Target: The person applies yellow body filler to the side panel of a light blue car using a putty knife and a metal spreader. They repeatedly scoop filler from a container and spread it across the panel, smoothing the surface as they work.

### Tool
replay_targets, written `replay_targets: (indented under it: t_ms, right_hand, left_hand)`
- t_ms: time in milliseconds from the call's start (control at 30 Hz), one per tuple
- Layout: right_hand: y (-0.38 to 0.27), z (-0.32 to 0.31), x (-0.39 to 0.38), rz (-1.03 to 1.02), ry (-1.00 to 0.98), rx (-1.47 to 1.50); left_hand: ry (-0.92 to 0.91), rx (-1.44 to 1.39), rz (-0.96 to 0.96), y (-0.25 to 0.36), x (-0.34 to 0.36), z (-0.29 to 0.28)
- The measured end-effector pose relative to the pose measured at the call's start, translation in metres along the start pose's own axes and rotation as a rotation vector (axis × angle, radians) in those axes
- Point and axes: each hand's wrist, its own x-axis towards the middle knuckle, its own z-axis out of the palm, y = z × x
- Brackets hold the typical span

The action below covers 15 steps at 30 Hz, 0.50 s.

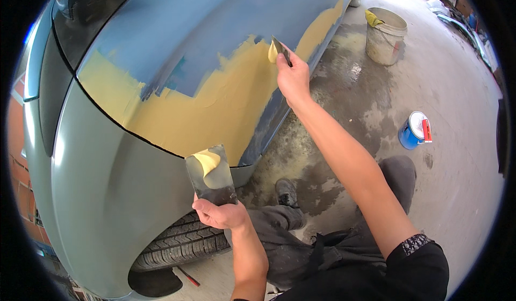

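Note:
Low at the middle, my left hand (223,214) grips the bottom edge of a flat grey palette plate (219,182), with a dollop of yellow body filler (208,163) on its face. Farther ahead, my right hand (294,80) is closed on a dark putty knife (281,52). Yellow filler clings to the left side of its blade, which is close to the car door (161,32); I cannot tell if it touches. A broad, uneven coat of yellow filler (193,115) covers the door's lower part, with blue-grey surface above it.
A grey-green fender (102,177) and a tyre (180,242) are at the near left. On the stained concrete floor (451,75) stand a dirty bucket (384,46) with a yellow cloth on its rim and a blue can (411,134) with a red tube. A red-handled tool (189,277) lies near the tyre.

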Motion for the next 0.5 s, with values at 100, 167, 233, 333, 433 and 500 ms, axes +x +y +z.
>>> replay_targets:
  t_ms: [100, 167, 233, 333, 433, 500]
  right_hand:
    - [-0.001, 0.01, 0.004, -0.002, -0.008, 0.053]
    - [-0.003, 0.019, -0.001, -0.036, 0.011, -0.062]
    - [-0.006, 0.026, -0.014, -0.076, 0.0, -0.193]
    - [-0.006, 0.043, -0.048, -0.242, -0.015, -0.201]
    - [-0.004, 0.058, -0.09, -0.479, -0.05, -0.274]
    - [-0.003, 0.061, -0.115, -0.619, -0.086, -0.363]
  left_hand:
    - [-0.002, 0.026, 0.016, -0.003, 0.003, -0.003]
    - [0.016, 0.007, 0.02, -0.004, 0.005, -0.004]
    - [0.033, 0.023, 0.011, -0.005, 0.006, -0.006]
    - [0.022, 0.0, 0.007, -0.005, 0.008, -0.007]
    - [0.044, -0.013, -0.004, -0.002, 0.008, -0.006]
    - [0.092, 0.013, -0.02, 0.0, 0.008, -0.005]
